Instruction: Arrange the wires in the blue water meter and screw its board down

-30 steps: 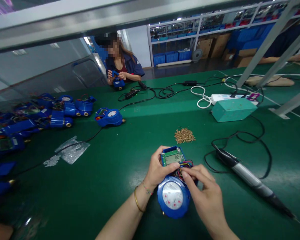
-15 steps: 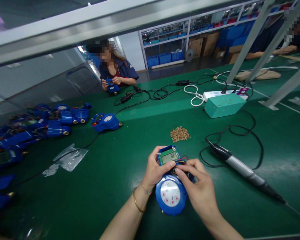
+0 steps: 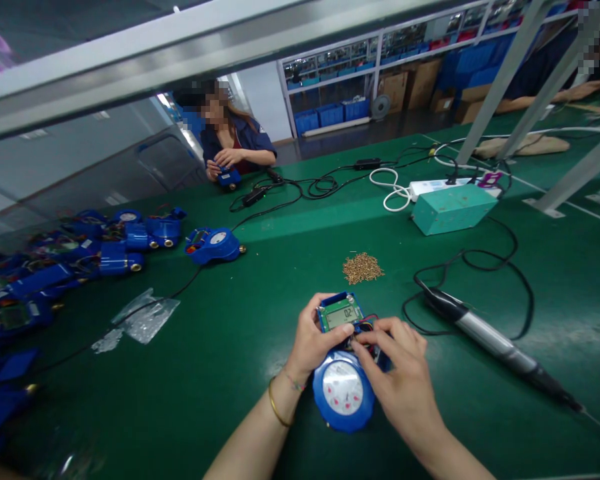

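A blue water meter [image 3: 344, 390] with a round white dial stands in front of me. Its open upper part shows a green circuit board with a grey LCD [image 3: 341, 316] reading about 0.2. My left hand [image 3: 313, 340] wraps the meter's left side, thumb pressed beside the display's lower edge. Red, yellow and dark wires [image 3: 366, 324] run out at the right of the board. My right hand [image 3: 399, 363] has thumb and forefinger pinched in the wiring space between display and dial; what lies between these fingertips is hidden.
Beyond the meter lies a pile of small brass screws [image 3: 363, 268]. A corded electric screwdriver [image 3: 495, 340] rests at right, near a turquoise box [image 3: 455, 209] and power strip [image 3: 433, 188]. Several blue meters [image 3: 115, 257] and a plastic bag [image 3: 147, 317] are left. A co-worker [image 3: 240, 143] sits opposite.
Both my hands stay on the meter in nearly the same pose, the right fingers shifting slightly. The co-worker's hand has moved across the top of the meter held there.
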Motion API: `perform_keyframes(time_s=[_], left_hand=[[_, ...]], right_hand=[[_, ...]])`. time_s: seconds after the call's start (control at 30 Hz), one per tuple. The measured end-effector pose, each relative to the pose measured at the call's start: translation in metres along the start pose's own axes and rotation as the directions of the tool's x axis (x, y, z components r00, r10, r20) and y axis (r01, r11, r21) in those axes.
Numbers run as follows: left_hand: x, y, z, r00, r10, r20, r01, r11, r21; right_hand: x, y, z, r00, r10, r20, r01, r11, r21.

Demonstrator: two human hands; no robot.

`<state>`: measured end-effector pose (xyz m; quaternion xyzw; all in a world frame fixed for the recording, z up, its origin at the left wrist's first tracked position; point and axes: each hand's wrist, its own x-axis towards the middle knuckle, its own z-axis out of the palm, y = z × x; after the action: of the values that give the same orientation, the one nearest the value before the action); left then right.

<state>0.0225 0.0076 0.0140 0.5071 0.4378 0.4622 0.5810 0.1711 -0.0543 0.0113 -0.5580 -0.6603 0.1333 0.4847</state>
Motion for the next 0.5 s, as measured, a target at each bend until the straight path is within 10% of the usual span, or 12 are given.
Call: perform_keyframes(time_s=[0.17,0.5], left_hand=[[0.0,-0.001,-0.001,1.0,0.009,0.001,-0.009,1.0,-0.016],[0.001,0.001,-0.001,0.998,-0.008,-0.06,0.006,1.0,-0.029]], right_hand=[[0.004,0.004,-0.006,0.982,-0.128,-0.139,0.114,0.988,-0.105],[0.003,0.01,-0.015,0.821,-0.555,0.136,0.557,0.724,-0.406]])
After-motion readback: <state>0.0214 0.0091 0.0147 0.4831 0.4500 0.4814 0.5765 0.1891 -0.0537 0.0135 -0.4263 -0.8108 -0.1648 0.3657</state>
